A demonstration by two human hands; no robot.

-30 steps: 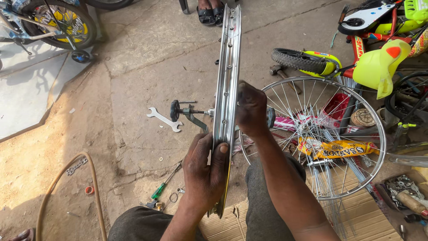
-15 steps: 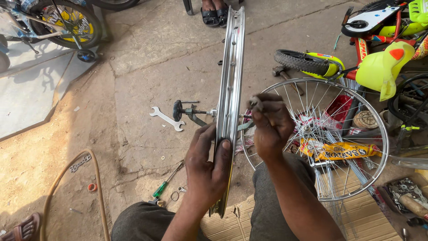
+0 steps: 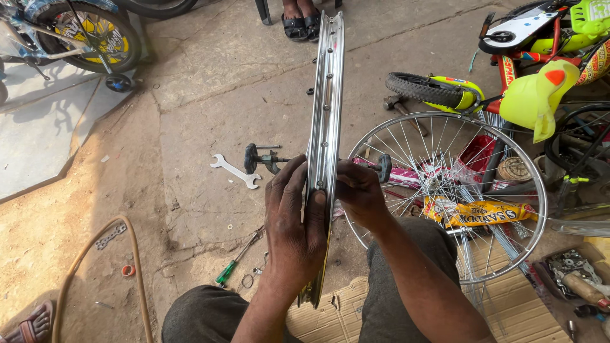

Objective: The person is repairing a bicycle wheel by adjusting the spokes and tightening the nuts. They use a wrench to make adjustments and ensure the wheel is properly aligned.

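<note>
chrome steel is what i'm holding — a bare bicycle rim [image 3: 326, 127] standing upright on edge between my knees, its top reaching away toward the sandalled feet [image 3: 302, 25] of someone seated across from me. my left hand [image 3: 293, 222] is wrapping round the rim's lower stretch, palm flat on the outer face and fingers curling over the edge. my right hand [image 3: 359, 190] is closing on the other side, at the level of the spoke holes; whether it is pinching something small there i can't tell. i'm judging the rim to be light and stiff but springy along its hoop, and slick where it's polished, so gripping across the channel from both sides feels safest — the edges could bite. a spoked wheel [image 3: 445, 190] is lying flat just to my right on cardboard [image 3: 508, 298], a spanner [image 3: 235, 171] and a green-handled screwdriver [image 3: 236, 259] are resting on the concrete to my left.
</note>
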